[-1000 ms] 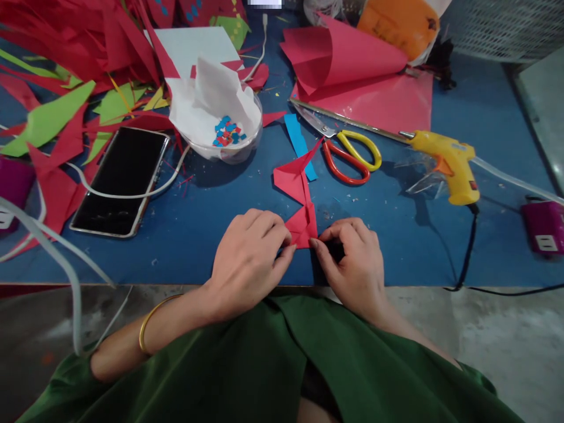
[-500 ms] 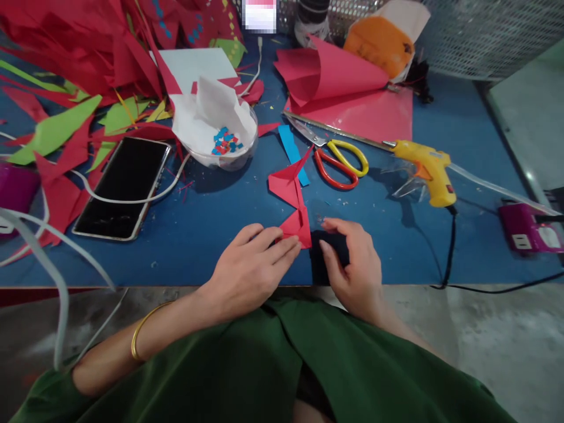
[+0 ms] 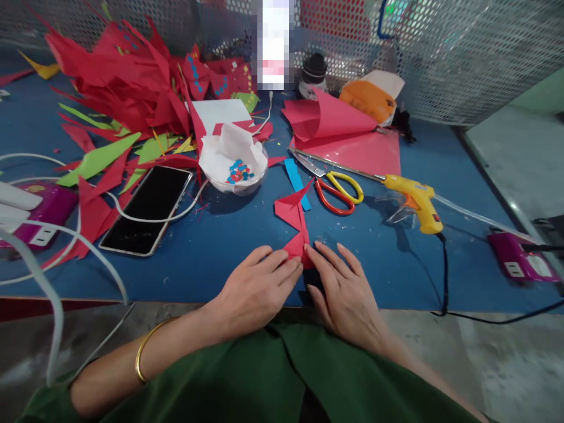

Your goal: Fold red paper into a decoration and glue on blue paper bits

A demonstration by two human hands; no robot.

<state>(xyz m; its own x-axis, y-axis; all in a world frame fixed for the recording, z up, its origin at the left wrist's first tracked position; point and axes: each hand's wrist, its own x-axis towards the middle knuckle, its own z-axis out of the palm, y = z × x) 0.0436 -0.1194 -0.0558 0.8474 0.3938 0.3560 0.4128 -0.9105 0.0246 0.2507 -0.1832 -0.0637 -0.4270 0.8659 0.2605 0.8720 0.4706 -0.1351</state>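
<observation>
A folded red paper (image 3: 291, 212) with pointed flaps lies on the blue table in front of me. Its near end is under the fingertips of my left hand (image 3: 259, 285), which are held together and pin it down; that hand's thumb is hidden. My right hand (image 3: 346, 288) has its fingers apart, and its index fingertip touches the paper's right edge. Just beyond the paper lie a blue paper strip (image 3: 292, 175) and scissors (image 3: 335, 204) with one red and one yellow handle.
A bowl (image 3: 238, 187) lined with white paper holds small coloured bits. Left of it are a phone (image 3: 147, 208), white cables and heaped red paper cutouts (image 3: 118, 76). To the right lies a yellow glue gun (image 3: 416, 202) near a purple power block (image 3: 520, 258). Red sheets (image 3: 352, 147) lie behind.
My right hand has moved left to the paper's edge, its fingers straightening from a curl. My left hand stays on the paper. The view has tilted up, showing more of the back.
</observation>
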